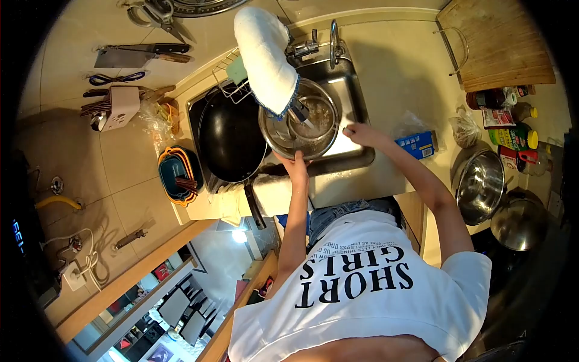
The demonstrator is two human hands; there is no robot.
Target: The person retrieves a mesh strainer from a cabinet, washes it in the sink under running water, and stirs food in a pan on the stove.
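A steel bowl [300, 127] is gripped at its near rim by left hand [297, 164] fingers, over the sink [353, 130]. Right hand [360, 133] fingers are spread beside it. A tiled wall [72, 151] is seen beyond a wok [232, 136].

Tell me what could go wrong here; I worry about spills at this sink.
The left hand holds the steel bowl by its near rim only, and there seems to be water in it; it might tip into the sink. The white cloth hangs over the bowl and could get soaked. The black wok crowds it.
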